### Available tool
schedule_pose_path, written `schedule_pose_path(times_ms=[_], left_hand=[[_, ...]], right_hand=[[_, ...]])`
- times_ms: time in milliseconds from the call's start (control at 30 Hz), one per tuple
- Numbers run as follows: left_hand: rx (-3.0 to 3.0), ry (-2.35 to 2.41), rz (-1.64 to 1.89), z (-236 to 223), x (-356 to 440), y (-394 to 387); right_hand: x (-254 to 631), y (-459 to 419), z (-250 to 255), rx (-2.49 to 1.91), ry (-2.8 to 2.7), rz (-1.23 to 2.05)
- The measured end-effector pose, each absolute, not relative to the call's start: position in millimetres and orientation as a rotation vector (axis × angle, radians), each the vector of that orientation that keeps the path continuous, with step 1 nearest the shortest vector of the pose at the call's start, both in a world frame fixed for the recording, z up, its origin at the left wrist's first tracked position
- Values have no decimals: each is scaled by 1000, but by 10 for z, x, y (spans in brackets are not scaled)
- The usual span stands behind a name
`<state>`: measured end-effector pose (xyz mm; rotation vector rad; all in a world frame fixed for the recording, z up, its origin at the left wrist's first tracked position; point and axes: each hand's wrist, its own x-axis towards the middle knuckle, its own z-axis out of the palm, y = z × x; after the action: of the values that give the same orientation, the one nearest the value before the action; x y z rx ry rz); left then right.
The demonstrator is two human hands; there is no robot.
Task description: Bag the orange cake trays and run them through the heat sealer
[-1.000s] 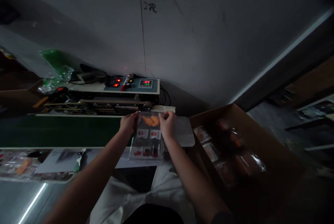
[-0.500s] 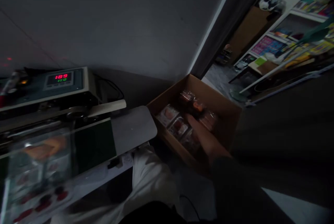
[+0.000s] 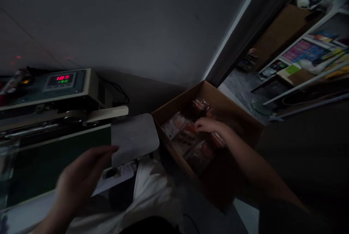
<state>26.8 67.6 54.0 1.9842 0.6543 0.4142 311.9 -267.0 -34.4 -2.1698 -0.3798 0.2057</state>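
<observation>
Right grip (image 3: 208,125) in cardboard box (image 3: 177,102), packs (image 3: 174,126) shadowed

Between my left hand (image 3: 84,177) and right hand (image 3: 208,125), the grey tray (image 3: 135,139) and the raised wall of the cardboard box (image 3: 174,99) block my path, with open space above the box.

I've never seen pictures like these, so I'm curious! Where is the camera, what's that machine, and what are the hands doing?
A camera worn on a person's head took these pictures, so you look down as they do. The left hand is open beside a gray plate and seems empty. The right hand reaches into a cardboard box, over clear plastic food packs. I can't tell if it holds one. To the left stands a machine with glowing red numbers, and a dark green belt lies in front of it. The person's white trousers show below.
</observation>
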Motion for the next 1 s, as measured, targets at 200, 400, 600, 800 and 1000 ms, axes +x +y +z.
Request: schedule_pose_path(times_ms=[200, 400, 600, 800, 1000], left_hand=[[1637, -80, 261, 1051, 1366, -91], [1234, 57, 224, 1050, 1358, 86], [1066, 429, 338, 541, 770, 641], [926, 667, 407, 279, 540, 1077], [896, 858, 351, 242, 650, 1402]], right_hand=[[3069, -2872, 836, -1980, -695, 129], [2506, -2225, 1439, -1626, -505, -30], [1807, -962, 433, -1331, -509, 332], [1579, -352, -89, -1360, -435, 107], [1599, -226, -96, -1600, -563, 52]])
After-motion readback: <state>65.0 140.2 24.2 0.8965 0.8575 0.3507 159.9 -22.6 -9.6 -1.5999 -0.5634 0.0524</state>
